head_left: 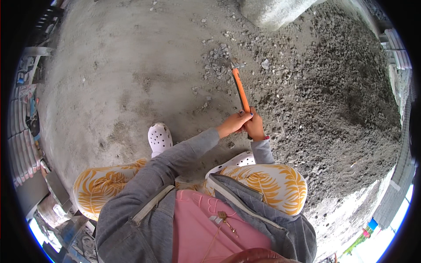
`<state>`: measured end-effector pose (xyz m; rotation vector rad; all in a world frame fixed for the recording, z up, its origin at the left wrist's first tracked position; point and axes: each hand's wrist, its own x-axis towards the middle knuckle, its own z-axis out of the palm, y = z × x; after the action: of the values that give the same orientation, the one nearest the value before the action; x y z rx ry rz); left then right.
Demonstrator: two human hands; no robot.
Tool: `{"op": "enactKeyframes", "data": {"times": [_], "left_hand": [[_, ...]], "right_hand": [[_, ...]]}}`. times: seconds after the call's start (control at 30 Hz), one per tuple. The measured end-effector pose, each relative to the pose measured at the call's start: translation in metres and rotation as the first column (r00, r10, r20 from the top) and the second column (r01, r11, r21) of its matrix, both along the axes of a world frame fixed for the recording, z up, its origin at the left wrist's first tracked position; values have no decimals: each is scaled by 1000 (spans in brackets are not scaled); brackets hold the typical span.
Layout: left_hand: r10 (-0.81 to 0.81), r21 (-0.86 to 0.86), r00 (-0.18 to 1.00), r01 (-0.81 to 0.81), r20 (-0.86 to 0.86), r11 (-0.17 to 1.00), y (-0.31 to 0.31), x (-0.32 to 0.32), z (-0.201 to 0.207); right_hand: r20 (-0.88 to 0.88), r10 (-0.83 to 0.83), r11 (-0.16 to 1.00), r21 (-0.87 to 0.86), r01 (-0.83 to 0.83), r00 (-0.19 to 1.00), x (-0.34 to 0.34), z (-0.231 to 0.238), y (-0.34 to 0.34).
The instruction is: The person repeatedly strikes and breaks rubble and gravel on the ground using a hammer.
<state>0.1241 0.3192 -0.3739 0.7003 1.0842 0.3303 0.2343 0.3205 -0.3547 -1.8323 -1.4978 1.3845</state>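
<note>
Both of my hands are closed round the lower end of an orange-handled hammer [240,90]. My left hand [231,124] comes in from the left and lies against my right hand [255,125], with its thumb along the handle. The handle tilts away from me, slightly to the left. Its dark metal head rests at a small heap of crushed grey stones [217,58], and the head's outline is partly lost among them. To the right of the head lies a larger pale stone [265,64].
Smooth grey ground [109,65] spreads to the left. Rough dark gravel [342,96] covers the right. A big pale rock or block [278,11] stands at the far edge. My white clogs [160,138] are planted close in front of me. Stacked sacks [22,140] line the left rim.
</note>
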Motion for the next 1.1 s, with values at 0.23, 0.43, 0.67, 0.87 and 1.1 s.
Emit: {"op": "enactKeyframes", "data": {"times": [0.23,0.43,0.67,0.87,1.1], "left_hand": [[83,460,996,-53,-45,886,32,15,66],[228,555,971,-228,71,800,77,16,63],[155,315,957,-73,-245,946,41,12,0],[48,510,991,24,-128,860,21,26,51],[185,804,947,-320,262,501,59,18,123]], "right_hand": [[-141,-138,895,405,185,980,10,51,29],[-228,-133,855,465,228,965,3,38,82],[-4,-100,972,212,99,995,-9,-7,45],[-46,-181,902,390,184,982,18,36,20],[-427,-334,705,479,523,840,32,79,89]]}}
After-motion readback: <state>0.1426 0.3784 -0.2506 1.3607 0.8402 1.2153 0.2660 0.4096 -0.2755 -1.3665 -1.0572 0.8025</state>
